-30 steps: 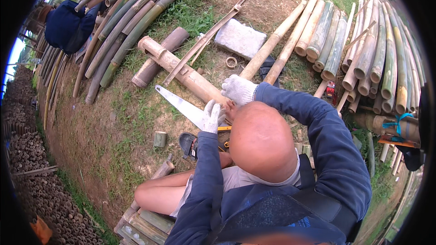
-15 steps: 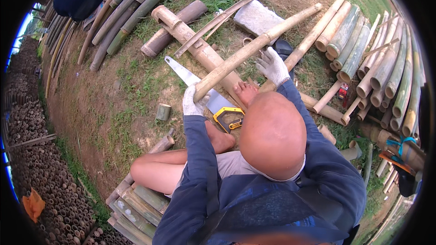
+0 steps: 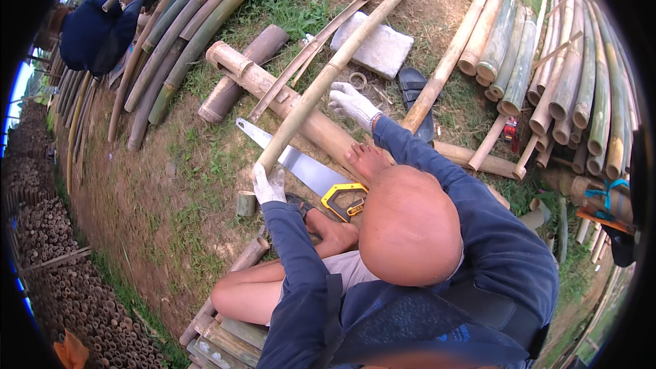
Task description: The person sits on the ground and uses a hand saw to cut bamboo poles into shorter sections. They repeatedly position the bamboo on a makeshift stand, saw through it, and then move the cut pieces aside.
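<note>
- Head view, left side: one gloved left hand [image 3: 268, 184] was grasping the near end of one slender bamboo pole [image 3: 337, 68], its fingers wrapped round the cane.
- The pole slanted up and away from that hand, passing over one saw [image 3: 311, 172], one thick bamboo pole [image 3: 321, 126] and the edge of one pale stone block [image 3: 386, 51].
- Head view, right side: one gloved right hand [image 3: 352, 104] was just beside the slender pole, its fingers released and spread, holding nothing.
- The saw lay blade outward, its yellow-and-black handle near the feet; the blade was partly covered by the slender pole.
- Two bare feet showed: one foot [image 3: 367, 162] rested against the thick pole, the other foot [image 3: 338, 234] nearer the left sleeve.
- One short thick log [image 3: 227, 100] lay crosswise under the thick pole's far end, and one split strip [image 3: 328, 37] leaned over it.
- Around these lay one bamboo ring [image 3: 357, 87] near the stone, one short cut piece [image 3: 247, 203] beside the left hand, and one black sandal [image 3: 413, 85] beyond the right hand.
</note>
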`<action>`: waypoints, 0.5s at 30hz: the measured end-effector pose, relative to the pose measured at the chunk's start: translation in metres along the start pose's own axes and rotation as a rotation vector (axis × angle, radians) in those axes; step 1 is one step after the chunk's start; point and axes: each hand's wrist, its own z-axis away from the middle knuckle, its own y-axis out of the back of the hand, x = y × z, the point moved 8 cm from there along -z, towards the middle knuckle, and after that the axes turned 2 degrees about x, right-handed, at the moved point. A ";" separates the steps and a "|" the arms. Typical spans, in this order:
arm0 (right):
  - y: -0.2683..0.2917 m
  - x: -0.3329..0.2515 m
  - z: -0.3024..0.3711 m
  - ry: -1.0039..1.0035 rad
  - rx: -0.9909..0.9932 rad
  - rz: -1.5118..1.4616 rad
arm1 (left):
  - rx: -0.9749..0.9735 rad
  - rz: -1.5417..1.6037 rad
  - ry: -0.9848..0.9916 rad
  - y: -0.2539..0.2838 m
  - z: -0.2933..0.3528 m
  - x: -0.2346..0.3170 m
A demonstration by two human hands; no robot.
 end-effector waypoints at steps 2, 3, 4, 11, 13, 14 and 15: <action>-0.007 0.011 0.008 0.024 0.064 0.227 | 0.088 -0.048 0.032 0.008 -0.002 -0.008; -0.008 0.011 0.015 0.075 0.109 0.380 | 0.093 -0.096 0.038 0.009 -0.002 -0.009; -0.015 -0.001 0.019 0.236 0.107 0.434 | 0.068 -0.132 -0.001 0.006 -0.001 -0.007; -0.087 -0.096 -0.025 0.902 0.101 0.952 | 0.093 -0.121 -0.094 0.001 0.009 -0.004; -0.102 -0.096 -0.074 0.728 0.066 1.171 | 0.112 -0.078 -0.079 0.003 0.012 -0.005; -0.098 -0.088 -0.097 0.556 0.092 1.136 | 0.092 -0.060 -0.083 0.001 0.014 -0.005; -0.091 -0.079 -0.115 0.437 0.140 1.037 | 0.078 -0.059 -0.089 -0.001 0.015 -0.004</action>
